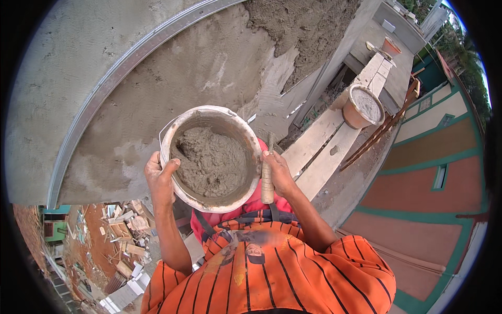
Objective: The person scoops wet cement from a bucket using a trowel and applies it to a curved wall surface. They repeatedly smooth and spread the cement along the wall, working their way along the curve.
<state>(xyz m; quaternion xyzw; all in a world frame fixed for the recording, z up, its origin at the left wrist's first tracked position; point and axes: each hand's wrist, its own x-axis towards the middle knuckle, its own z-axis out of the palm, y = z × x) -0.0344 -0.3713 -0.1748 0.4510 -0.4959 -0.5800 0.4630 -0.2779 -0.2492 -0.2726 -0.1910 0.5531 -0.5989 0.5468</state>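
A white-rimmed bucket (235, 203) with wet grey mortar (212, 162) in it is held up in front of my body. My left hand (161, 175) is closed on its left rim, thumb over the edge, near the thin wire handle (161, 137). At the bucket's right side, my right hand (280, 172) is closed round what looks like a trowel (267, 188). Its pale round grip points toward me, and its mortar-smeared far part is mostly hidden. Whether the right fingers also support the bucket is hidden.
Ahead stands a wall (209, 68) with fresh and rough mortar, and a long metal straightedge (112, 83) lies against it. Planks (319, 162) run off to the right, bearing a mortar-filled orange bucket (355, 116). Another bucket (390, 47) stands farther off. Rubble (128, 235) lies far below left.
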